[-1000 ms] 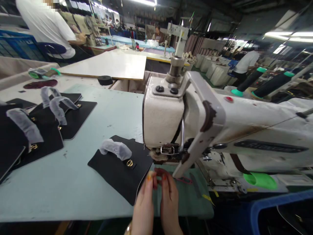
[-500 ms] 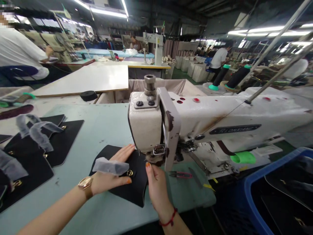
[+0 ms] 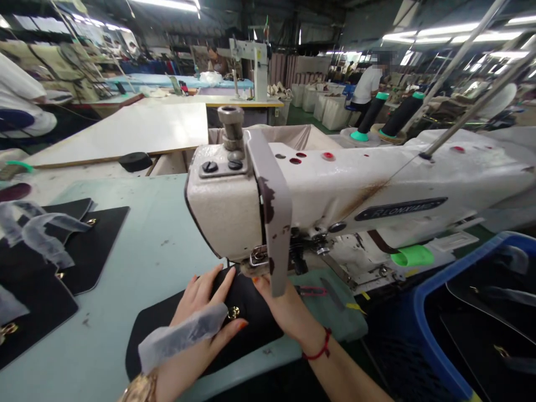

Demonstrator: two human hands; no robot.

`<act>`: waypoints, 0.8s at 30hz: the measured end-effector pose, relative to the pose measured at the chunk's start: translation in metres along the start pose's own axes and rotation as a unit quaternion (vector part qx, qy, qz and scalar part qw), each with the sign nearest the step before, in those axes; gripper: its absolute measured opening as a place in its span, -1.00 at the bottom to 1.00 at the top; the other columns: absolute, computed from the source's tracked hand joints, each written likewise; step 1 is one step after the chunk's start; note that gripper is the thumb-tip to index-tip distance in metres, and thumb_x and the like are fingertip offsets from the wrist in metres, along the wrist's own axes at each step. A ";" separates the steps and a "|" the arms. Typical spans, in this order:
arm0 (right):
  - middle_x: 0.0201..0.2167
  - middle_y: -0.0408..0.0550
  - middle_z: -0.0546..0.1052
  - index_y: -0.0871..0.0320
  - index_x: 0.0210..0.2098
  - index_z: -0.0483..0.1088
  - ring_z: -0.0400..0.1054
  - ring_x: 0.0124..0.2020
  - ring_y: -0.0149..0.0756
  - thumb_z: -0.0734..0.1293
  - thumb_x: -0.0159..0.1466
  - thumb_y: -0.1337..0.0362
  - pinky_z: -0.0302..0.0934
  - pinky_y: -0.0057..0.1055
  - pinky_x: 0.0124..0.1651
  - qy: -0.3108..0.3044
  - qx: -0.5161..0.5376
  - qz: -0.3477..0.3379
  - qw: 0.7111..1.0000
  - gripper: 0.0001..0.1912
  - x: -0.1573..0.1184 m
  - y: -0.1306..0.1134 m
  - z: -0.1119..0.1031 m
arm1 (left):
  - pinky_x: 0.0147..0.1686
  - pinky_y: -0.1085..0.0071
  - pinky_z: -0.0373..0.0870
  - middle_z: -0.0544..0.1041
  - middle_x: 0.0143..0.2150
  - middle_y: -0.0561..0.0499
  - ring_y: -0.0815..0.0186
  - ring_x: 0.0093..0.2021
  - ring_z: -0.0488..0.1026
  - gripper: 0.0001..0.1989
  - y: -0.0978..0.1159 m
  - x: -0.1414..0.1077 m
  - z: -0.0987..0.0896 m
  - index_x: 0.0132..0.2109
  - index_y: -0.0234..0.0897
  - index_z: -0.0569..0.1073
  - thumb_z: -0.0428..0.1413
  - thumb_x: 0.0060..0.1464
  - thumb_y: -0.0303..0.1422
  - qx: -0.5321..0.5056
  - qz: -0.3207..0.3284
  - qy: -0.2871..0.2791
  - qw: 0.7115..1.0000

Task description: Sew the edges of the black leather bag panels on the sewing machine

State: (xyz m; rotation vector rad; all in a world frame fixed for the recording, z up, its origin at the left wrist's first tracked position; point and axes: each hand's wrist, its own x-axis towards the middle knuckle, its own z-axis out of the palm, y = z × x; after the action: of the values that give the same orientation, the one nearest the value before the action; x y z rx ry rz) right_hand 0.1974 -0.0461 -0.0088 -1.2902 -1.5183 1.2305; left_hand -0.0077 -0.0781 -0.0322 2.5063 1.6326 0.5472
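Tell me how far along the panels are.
In hand: one panel, with left hand and right hand on it at the machine. Of the table panels and basket panels, one lot may be done, the other left; I cannot tell which.

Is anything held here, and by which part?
No grip shows on the black panel: the left hand lies flat on it beneath the wrapped handle; whether the right hand pinches its edge near the sewing machine cannot be told.
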 end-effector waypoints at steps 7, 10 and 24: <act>-0.60 -0.21 0.20 0.16 -0.56 0.20 0.04 -0.52 -0.42 0.18 0.39 0.11 -0.11 -0.46 -0.45 0.016 -0.026 0.009 1.000 -0.58 -0.025 0.014 0.004 | 0.31 -0.25 0.07 0.24 0.33 -0.14 -0.01 0.35 0.18 -0.50 -0.004 -0.024 0.029 0.26 -0.09 0.20 0.09 0.21 -0.36 -0.100 0.004 0.071 0.992; -0.59 -0.22 0.16 0.16 -0.53 0.16 0.02 -0.52 -0.43 0.16 0.40 0.08 -0.14 -0.46 -0.44 0.019 -0.026 0.009 0.999 -0.57 -0.032 0.022 0.006 | 0.27 -0.12 0.25 0.44 0.19 -0.10 0.05 0.23 0.38 -0.63 -0.010 -0.021 0.028 0.13 -0.12 0.33 0.13 0.19 -0.35 -0.099 0.055 0.111 0.987; -0.61 -0.23 0.07 0.14 -0.60 0.05 -0.05 -0.54 -0.44 0.17 0.36 0.00 -0.16 -0.46 -0.48 0.068 0.002 0.021 0.997 -0.50 -0.031 0.033 0.020 | 0.34 0.24 0.16 0.36 0.31 0.08 0.29 0.29 0.32 -0.71 -0.048 -0.012 0.014 0.08 -0.04 0.48 0.05 0.25 -0.35 0.023 0.183 0.023 0.983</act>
State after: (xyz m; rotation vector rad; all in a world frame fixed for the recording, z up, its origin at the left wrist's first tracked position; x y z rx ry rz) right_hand 0.1915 -0.0799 -0.0446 -1.3805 -1.3986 1.1471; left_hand -0.0488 -0.0675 -0.0619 2.8669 1.2104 0.6083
